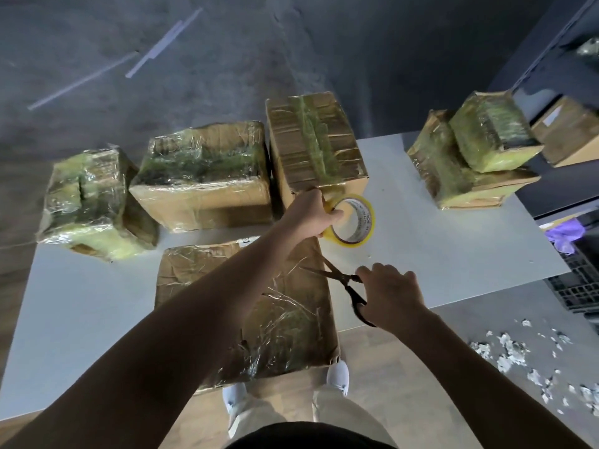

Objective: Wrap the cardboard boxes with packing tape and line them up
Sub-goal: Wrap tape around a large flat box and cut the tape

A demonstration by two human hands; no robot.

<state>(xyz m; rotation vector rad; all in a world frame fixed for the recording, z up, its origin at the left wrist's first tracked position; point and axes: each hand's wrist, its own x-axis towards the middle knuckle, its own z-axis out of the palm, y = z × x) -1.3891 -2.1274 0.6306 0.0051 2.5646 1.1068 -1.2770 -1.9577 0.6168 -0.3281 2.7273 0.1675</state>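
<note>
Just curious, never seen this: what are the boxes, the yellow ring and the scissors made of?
The boxes: brown cardboard, matte tan sides, under glossy, wrinkled clear tape. The tape roll: translucent yellowish plastic film on a printed core, probably card. The scissors: dark blades, likely metal; black handles, probably plastic.

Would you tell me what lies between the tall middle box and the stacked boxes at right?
The head view shows only bare white table between the tall box and the stack.

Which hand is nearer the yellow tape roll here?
Left. The left hand grips the tape roll itself; the right hand is apart from it, nearer the person, holding the scissors.
</note>
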